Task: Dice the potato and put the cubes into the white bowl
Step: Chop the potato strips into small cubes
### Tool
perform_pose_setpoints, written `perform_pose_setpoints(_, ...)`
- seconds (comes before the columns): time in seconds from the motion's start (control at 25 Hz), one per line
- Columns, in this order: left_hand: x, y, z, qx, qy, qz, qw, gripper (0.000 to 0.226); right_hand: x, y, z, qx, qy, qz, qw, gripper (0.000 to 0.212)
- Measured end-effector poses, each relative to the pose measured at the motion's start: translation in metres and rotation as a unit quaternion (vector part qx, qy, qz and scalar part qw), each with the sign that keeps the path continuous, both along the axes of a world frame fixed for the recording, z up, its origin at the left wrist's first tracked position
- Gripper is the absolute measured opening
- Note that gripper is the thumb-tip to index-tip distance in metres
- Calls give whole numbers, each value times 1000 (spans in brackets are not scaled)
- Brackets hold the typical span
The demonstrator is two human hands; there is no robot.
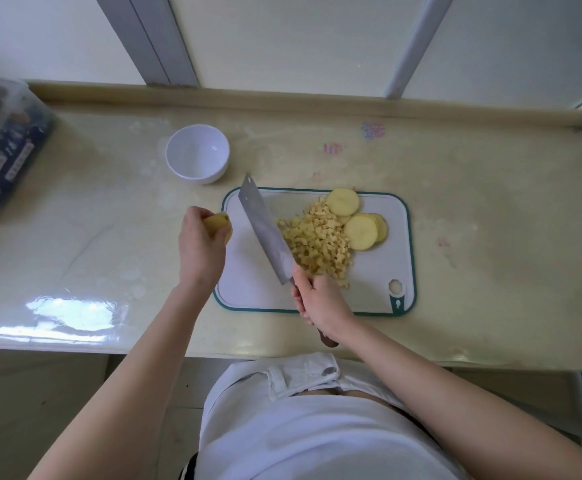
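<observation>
Partly done. Cubes (317,242) heaped mid-frame on board (379,271); slices (360,232) uncut beside them. Left hand (201,247) grips potato piece (217,221). Right hand (320,303) clasps knife (265,230). Bowl (198,154), upper left, empty.

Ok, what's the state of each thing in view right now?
white bowl: upright, empty.
potato cubes: diced, piled on the cutting board.
potato slices: round, not yet diced, beside the pile.
potato chunk: uncut, gripped by the left hand.
cleaver: held by the right hand, blade over the board.
cutting board: flat on the counter.
</observation>
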State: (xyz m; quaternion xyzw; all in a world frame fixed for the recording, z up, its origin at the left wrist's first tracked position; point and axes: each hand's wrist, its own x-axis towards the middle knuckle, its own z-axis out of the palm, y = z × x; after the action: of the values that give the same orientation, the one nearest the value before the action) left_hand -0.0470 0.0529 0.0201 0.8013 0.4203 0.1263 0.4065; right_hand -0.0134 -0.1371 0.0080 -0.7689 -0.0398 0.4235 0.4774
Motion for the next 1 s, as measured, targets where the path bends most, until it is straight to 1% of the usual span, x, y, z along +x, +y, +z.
perform_pose_setpoints(0.12, 1, 1, 3, -2, -28, 28, 999, 23, -7, 7, -6, -3, 12, 46, 999, 53)
perform_pose_setpoints(0.24, 3, -4, 0, -10, -25, 13, 1000, 22, -8, 7, -13, -16, -5, 62, 998, 54)
perform_pose_setpoints(0.32, 5, -10, -3, -20, -16, 4, 1000, 20, -7, 3, -20, -30, -24, 45, 998, 54)
perform_pose_setpoints(0.4, 7, -19, -5, -38, -8, 0, 999, 19, -3, -3, -24, -44, -40, 8, 998, 55)
perform_pose_setpoints(0.56, 12, -37, -17, -64, 27, -36, 997, 20, 10, -17, -21, -56, -43, -40, 997, 51)
perform_pose_setpoints(0.64, 15, -48, -24, -74, 54, -63, 994, 25, 13, -24, -19, -62, -52, -47, 996, 50)
perform_pose_setpoints(0.8, 20, -63, -36, -113, 92, -106, 984, 33, 12, -24, -22, -91, -64, -38, 993, 54)
perform_pose_setpoints(0.88, 21, -66, -41, -120, 107, -125, 979, 43, 12, -24, -23, -103, -71, -24, 992, 56)
perform_pose_setpoints(0.92, 21, -67, -42, -109, 116, -137, 978, 50, 12, -25, -23, -103, -77, -17, 992, 56)
perform_pose_setpoints(1.0, 17, -67, -44, -45, 150, -173, 972, 69, 10, -29, -21, -98, -91, -2, 991, 57)
